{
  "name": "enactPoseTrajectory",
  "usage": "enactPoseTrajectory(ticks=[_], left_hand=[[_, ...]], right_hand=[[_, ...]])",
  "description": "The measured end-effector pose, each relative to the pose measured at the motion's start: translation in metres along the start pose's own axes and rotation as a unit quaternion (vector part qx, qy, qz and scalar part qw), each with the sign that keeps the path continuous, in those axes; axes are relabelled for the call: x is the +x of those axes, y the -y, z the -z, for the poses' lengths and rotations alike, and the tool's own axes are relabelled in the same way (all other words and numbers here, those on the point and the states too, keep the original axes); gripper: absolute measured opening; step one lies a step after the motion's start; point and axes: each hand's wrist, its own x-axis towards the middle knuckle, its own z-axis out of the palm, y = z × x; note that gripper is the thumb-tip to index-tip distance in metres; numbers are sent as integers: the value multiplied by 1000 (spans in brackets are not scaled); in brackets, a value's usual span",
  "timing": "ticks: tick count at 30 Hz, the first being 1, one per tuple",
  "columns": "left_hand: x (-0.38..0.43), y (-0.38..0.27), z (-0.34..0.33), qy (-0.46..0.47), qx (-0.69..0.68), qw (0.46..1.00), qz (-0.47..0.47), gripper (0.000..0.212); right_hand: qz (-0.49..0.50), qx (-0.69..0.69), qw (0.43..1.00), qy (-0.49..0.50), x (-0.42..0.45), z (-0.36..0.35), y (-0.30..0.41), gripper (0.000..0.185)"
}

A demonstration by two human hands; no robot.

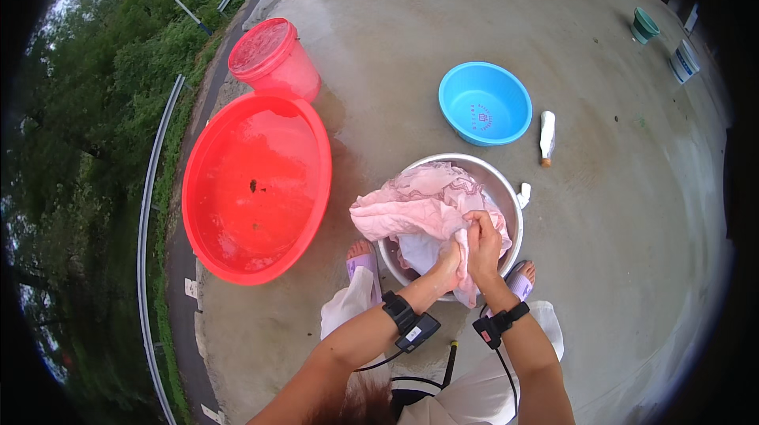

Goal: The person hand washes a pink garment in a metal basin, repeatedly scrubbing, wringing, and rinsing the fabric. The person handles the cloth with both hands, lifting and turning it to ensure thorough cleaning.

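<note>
Wet pink cloth (415, 211) with a darker patterned trim lies bunched over a round metal basin (514, 199) between my feet. My left hand (447, 265) grips a fold of it near the basin's front. Right beside it, my right hand (485, 241) is closed on the same cloth, fingers curled over a gathered part. One end of the cloth hangs past the basin's left rim, and a narrow tail drops below my hands at the front. Paler whitish fabric (418, 252) shows under the pink cloth inside the basin.
To the left stand a large red tub (261, 188) holding water and a lidded-looking red bucket (276, 63). A blue plastic basin (486, 102) sits beyond the metal one. A white bottle (547, 137) and a small white object (524, 195) lie on the right.
</note>
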Motion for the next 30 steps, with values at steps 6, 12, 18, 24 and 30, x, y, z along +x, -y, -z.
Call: enactPoseTrajectory(ticks=[6,12,18,24,30], left_hand=[[-27,-24,6,106,-72,992,8,28],[-44,-43,-24,84,15,996,-40,42],[-48,-114,-11,168,-58,981,-82,49],[-60,-112,-20,12,39,996,-79,69],[-58,-88,-42,-22,29,991,130,86]], right_hand=[[25,22,999,-2,-20,-14,47,15],[-61,7,998,-9,11,1,2,14],[-88,18,957,277,15,42,-39,31],[-221,222,943,111,52,74,-17,22],[-62,127,990,18,26,39,-9,23]])
